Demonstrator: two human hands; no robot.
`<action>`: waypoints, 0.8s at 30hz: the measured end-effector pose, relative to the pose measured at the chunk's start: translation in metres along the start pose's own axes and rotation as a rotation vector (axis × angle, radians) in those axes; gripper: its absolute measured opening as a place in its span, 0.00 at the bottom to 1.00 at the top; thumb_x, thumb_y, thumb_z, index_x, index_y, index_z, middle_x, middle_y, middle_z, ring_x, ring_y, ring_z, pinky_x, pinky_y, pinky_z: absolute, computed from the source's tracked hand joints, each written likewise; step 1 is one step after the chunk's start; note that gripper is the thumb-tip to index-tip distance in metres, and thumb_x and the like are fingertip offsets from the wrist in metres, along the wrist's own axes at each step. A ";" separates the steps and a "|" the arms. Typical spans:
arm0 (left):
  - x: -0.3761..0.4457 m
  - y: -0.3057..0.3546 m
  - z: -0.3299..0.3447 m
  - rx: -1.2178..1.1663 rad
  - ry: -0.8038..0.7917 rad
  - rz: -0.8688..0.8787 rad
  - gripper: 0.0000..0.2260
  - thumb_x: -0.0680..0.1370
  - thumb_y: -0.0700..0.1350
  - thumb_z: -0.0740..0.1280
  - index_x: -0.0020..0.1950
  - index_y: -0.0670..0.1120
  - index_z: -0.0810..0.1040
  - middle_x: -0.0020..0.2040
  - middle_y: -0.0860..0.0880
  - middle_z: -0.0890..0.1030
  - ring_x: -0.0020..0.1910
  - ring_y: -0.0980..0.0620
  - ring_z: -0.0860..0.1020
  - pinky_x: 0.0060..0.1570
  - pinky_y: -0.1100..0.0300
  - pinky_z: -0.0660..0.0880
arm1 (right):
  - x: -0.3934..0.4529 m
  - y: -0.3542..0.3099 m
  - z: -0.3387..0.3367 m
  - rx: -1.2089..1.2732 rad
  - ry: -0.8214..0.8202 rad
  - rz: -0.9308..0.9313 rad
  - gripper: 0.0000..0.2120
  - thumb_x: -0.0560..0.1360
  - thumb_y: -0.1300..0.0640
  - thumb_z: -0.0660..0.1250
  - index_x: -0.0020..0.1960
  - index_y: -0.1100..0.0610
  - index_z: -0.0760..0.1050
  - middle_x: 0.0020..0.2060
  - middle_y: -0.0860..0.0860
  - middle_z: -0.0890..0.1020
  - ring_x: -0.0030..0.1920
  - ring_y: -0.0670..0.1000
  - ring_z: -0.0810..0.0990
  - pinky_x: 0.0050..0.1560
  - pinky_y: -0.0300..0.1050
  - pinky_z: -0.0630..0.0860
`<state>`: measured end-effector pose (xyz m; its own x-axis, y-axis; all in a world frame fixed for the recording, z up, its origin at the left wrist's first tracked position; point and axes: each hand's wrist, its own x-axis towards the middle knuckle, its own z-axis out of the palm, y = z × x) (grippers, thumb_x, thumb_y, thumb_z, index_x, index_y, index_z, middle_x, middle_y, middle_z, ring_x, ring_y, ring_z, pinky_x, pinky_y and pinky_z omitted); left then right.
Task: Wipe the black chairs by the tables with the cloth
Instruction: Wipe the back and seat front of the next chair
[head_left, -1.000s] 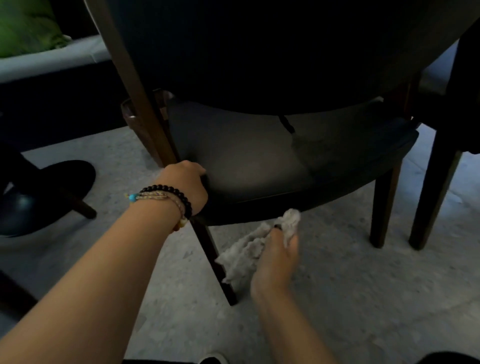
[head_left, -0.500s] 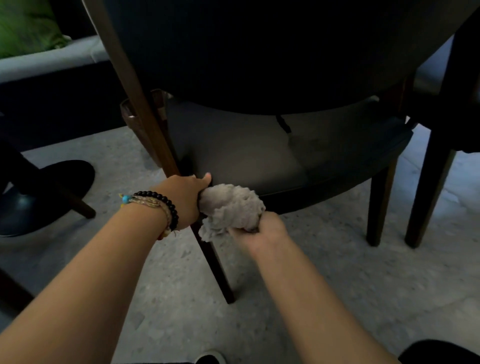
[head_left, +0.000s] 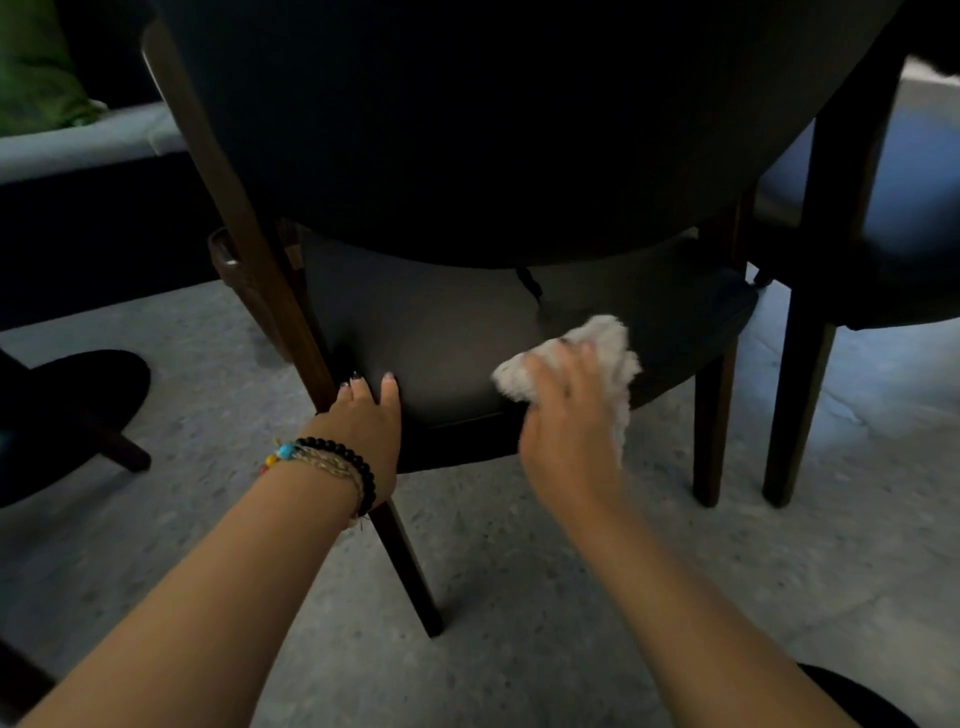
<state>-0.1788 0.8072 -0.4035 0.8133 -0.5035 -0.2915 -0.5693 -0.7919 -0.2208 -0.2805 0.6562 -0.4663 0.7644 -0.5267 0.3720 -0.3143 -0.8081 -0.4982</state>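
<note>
Right hand (head_left: 569, 415) presses your crumpled white cloth (head_left: 605, 343) flat-fingered onto black padded chair seat (head_left: 447, 338); left hand (head_left: 363, 415) grips seat's rear edge.

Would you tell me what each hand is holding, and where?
The right hand presses the cloth on the seat; the left hand holds the chair's rear seat corner.
</note>
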 end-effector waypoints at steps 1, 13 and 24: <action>0.000 -0.003 -0.001 -0.023 -0.002 0.010 0.43 0.75 0.37 0.65 0.78 0.44 0.36 0.78 0.38 0.47 0.77 0.42 0.53 0.72 0.50 0.62 | -0.006 -0.009 0.003 0.004 -0.064 -0.118 0.24 0.78 0.62 0.59 0.73 0.54 0.66 0.76 0.57 0.60 0.78 0.58 0.51 0.75 0.62 0.57; -0.009 -0.026 -0.013 -0.449 0.011 0.027 0.39 0.78 0.39 0.62 0.78 0.50 0.37 0.77 0.45 0.59 0.70 0.45 0.67 0.65 0.58 0.66 | 0.095 0.067 -0.040 -0.016 -0.072 0.242 0.21 0.78 0.41 0.56 0.66 0.46 0.76 0.72 0.51 0.68 0.76 0.54 0.58 0.73 0.71 0.46; -0.013 -0.067 -0.034 -1.260 0.806 -0.329 0.11 0.78 0.40 0.62 0.58 0.54 0.73 0.53 0.57 0.79 0.45 0.64 0.76 0.41 0.67 0.71 | 0.047 -0.040 -0.006 0.378 -0.028 0.011 0.16 0.77 0.56 0.63 0.65 0.51 0.77 0.62 0.49 0.78 0.63 0.49 0.74 0.66 0.41 0.68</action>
<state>-0.1469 0.8549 -0.3532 0.9626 0.0289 0.2693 -0.2260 -0.4620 0.8576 -0.2355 0.6626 -0.4240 0.7787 -0.5235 0.3458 -0.0972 -0.6452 -0.7578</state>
